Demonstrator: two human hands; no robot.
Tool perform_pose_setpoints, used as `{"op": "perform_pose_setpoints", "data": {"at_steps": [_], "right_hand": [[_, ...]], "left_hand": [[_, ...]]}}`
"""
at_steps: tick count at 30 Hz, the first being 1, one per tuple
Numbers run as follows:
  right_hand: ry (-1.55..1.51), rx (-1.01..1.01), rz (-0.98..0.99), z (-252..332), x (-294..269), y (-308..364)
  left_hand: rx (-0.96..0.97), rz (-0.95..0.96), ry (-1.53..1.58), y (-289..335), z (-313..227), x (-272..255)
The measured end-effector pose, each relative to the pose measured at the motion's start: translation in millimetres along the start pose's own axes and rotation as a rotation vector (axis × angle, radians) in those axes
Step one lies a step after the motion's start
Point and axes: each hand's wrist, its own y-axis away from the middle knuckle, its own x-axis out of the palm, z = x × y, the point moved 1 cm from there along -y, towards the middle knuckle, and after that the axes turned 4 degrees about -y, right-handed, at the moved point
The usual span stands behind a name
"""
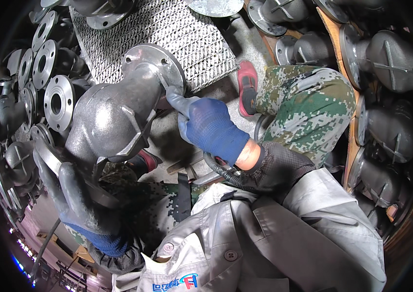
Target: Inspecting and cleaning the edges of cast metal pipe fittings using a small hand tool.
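Left grip (83, 204) holds the casting (109, 117) — right grip (210, 122), palm hidden, I can't tell.

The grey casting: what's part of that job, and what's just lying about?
Part of the job:
grey casting
left hand, gripping its lower flange
right hand, at its upper flange

Probably lying about:
flanged castings at left
castings at right

Left gloved hand (82, 199) against lower flange (50, 156) of grey flanged metal casting (106, 117); right gloved hand (211, 124), index finger (176, 100) extended, at upper flange (171, 75). Ridged grey mat (138, 29) beyond. Similar castings (398, 63) both sides.
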Motion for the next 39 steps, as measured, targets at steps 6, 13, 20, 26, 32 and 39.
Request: {"op": "perform_pose_setpoints", "data": {"at_steps": [6, 13, 20, 26, 32, 39], "right_hand": [[-0.551, 0.069, -0.065, -19.4, -1.2, -1.7], [-0.821, 0.047, -0.031, -24.4, 15.9, -1.8], [-1.038, 0.349, 0.031, -9.9, -18.5, -8.5], [-1.067, 0.341, 0.201, -13.0, -19.8, -16.7], [-1.037, 0.3, 0.173, -14.3, -8.5, -15.3], [-1.2, 0.273, 0.154, 0.8, -30.0, -14.5]], "left_hand": [[0.021, 0.07, -0.141, 0.4, -1.2, -4.3], [0.069, 0.082, -0.219, -3.4, -4.1, -8.9], [0.012, 0.071, -0.337, -0.4, -6.1, -12.7], [0.006, 0.07, -0.34, 4.4, -2.3, -15.6], [-0.056, 0.005, -0.105, 2.5, 0.1, -10.3], [-0.892, -0.253, 0.631, -10.9, 2.0, -15.2]]}}
